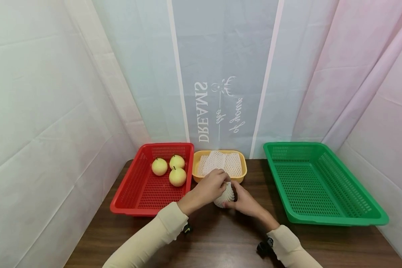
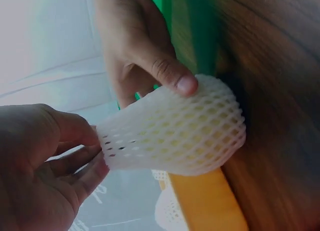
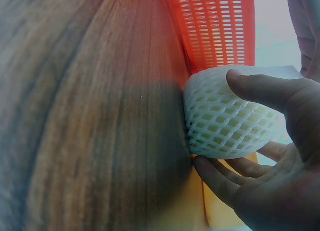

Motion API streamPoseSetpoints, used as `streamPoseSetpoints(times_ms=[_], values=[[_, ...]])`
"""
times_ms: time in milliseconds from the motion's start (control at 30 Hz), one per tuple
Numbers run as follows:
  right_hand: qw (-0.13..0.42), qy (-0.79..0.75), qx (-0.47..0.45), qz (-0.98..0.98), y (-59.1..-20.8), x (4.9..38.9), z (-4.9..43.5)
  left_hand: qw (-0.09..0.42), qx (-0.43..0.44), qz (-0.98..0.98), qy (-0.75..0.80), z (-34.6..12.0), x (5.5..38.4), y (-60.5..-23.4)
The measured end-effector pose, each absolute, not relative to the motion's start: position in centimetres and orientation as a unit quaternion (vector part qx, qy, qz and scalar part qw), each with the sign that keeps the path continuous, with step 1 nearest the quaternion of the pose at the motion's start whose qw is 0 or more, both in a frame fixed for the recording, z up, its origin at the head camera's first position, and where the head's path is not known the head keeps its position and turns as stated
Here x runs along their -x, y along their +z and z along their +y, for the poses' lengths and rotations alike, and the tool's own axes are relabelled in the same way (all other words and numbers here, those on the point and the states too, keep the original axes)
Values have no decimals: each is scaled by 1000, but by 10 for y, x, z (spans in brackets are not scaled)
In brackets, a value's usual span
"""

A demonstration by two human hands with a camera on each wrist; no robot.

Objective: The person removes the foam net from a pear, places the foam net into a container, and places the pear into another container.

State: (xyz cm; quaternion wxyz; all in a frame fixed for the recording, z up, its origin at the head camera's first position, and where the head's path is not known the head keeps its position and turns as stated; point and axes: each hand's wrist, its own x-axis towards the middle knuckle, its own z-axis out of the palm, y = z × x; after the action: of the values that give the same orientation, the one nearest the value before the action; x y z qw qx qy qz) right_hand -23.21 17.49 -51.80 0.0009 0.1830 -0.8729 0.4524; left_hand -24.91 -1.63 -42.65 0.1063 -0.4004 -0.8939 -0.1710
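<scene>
A pear in a white foam net sleeve (image 2: 195, 126) stands on the wooden table in front of the yellow tray; yellowish skin shows through the mesh. My left hand (image 1: 213, 186) pinches the sleeve's open upper end, which is drawn out above the fruit in the left wrist view. My right hand (image 1: 247, 202) holds the sleeved pear from the right, thumb on the near side and fingers curled round the far side in the right wrist view. Three bare pears, one of them a front pear (image 1: 177, 177), sit in the red basket (image 1: 147, 212) at the left.
Behind my hands, a yellow tray (image 1: 243, 173) holds several flat foam net sleeves (image 1: 216, 162). On the right stands a green basket (image 1: 321, 186) with slotted walls. A printed curtain (image 1: 224, 56) hangs along the back edge of the dark wooden table (image 1: 217, 245).
</scene>
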Motion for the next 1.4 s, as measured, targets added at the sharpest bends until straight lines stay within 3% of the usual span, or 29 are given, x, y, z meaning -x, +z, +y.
streamPoseSetpoints(times_ms=[400, 867, 1400], values=[[-14, 461, -176, -870, -519, 233, 175, 62, 423, -897, -112, -14, 258, -422], [-5, 460, -177, -870, -521, 233, 173, -32, 369, -926, -71, -11, 262, -423], [-11, 452, -181, -873, -522, 232, 178, -85, 354, -931, -32, -8, 266, -434]])
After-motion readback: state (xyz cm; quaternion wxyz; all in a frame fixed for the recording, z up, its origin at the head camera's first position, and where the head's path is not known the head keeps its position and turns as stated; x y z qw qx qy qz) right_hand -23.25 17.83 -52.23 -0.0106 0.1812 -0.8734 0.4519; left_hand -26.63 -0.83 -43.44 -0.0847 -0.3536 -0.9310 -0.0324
